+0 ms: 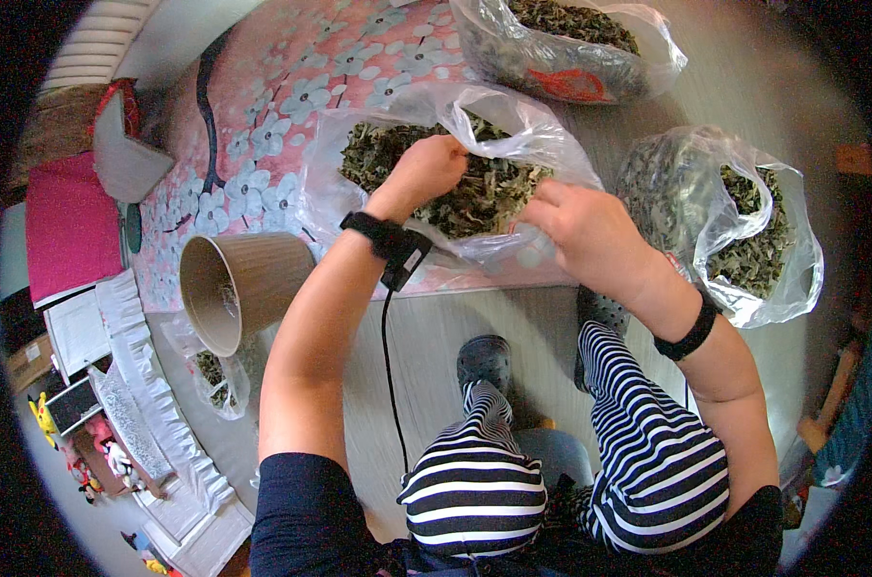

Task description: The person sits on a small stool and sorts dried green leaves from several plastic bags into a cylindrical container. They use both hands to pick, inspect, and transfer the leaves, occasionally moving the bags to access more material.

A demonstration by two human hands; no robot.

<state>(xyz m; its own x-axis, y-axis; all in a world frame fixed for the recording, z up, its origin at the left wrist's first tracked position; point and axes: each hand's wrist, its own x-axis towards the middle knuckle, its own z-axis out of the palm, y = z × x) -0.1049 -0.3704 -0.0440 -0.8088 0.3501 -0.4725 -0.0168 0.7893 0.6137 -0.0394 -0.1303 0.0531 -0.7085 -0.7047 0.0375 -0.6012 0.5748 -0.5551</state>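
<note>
A clear plastic bag (335, 155) of dried, crumpled leaves (472, 195) lies open before me on a pink floral mat. My left hand (428, 169) is curled over the leaves, its fingertips beside the bag's handle loop (508, 144). Whether they pinch the plastic or some leaf is hidden. At the bag's near right side is my right hand (587, 223), fingers bent in towards thumb over the rim; its grip cannot be made out. Both wrists wear black bands, the left with a small black box (405, 261) and cable.
Two more leaf-filled bags stand at the back (573, 72) and right (746, 231). A brown ribbed bin (270, 281) lies tipped on its side at left, near a small leaf bag (219, 382). The cable (389, 360) hangs beside my left arm. My clogs (485, 360) rest on the floor.
</note>
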